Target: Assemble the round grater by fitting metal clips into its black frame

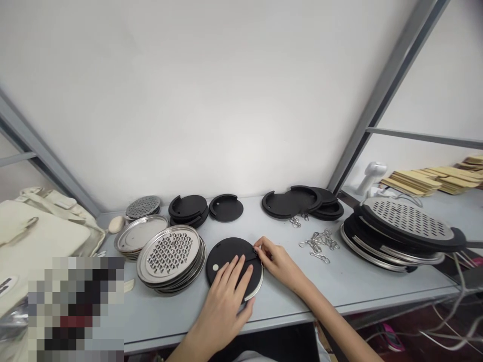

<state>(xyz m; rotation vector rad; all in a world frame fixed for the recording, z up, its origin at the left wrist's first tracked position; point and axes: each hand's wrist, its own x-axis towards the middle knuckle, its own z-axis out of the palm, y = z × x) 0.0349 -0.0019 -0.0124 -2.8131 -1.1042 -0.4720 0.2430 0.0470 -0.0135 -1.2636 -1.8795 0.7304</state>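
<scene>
In front of me a round black disc (247, 246) lies on the table, with a strip of light metal rim showing at its lower right edge. My left hand (226, 299) rests on top of it, fingers stretched out flat and thumb by the near edge. At the disc's right edge my right hand (279, 264) has thumb and fingertips closed in a pinch; what is between them is too small to make out. Left of the disc stands a stack of round metal graters (171, 256). To the right lies a loose pile of wire clips (320, 244).
Black rings and discs (226, 207) lie along the wall, more of them (290, 201) farther right. A tall pile of graters in black holders (407, 221) stands at the right. Metal plates (141, 234) and a pale bag (41, 226) are at the left. Thin wooden pieces (415, 181) lie far right.
</scene>
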